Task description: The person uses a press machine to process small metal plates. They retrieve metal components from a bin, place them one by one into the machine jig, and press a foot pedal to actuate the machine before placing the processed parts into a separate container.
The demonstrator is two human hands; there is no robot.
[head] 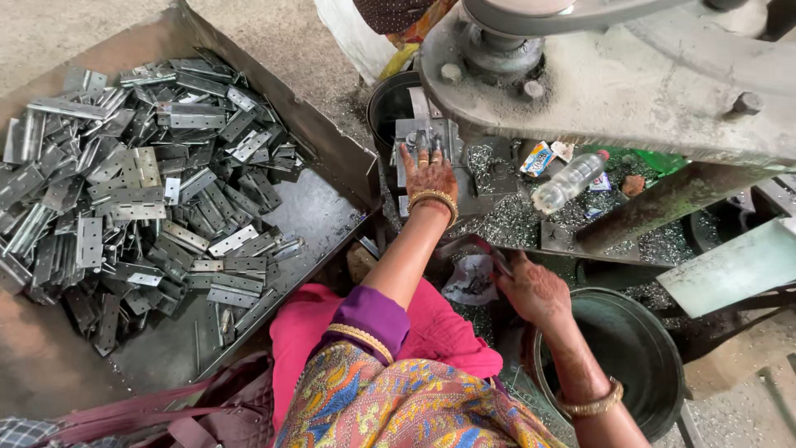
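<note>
1. Head view: the left hand (429, 174) is stretched forward onto the die block (431, 141) under the heavy press arm (613, 75). Its fingers are flat and close together, and they press on a small metal piece, probably a hinge, though the piece itself is mostly hidden.
2. The right hand (535, 290) is held low beside the round dark tub (630, 357). It is curled around something thin near a crumpled white bag (471, 280); what is gripped cannot be told.
3. A large heap of grey hinges (141, 191) is seen in the metal tray (332, 158) to the left, well apart from both hands.
4. Metal chips and punched scraps are spread over the press table (514, 220), where a plastic bottle (572, 178) also lies on its side.
5. For this step to be done well, the piece should be seated square against the block, and the fingertips should be drawn clear of the punch zone before any stroke is made.
6. The bangles on the left wrist are judged a snag risk near the block.
</note>
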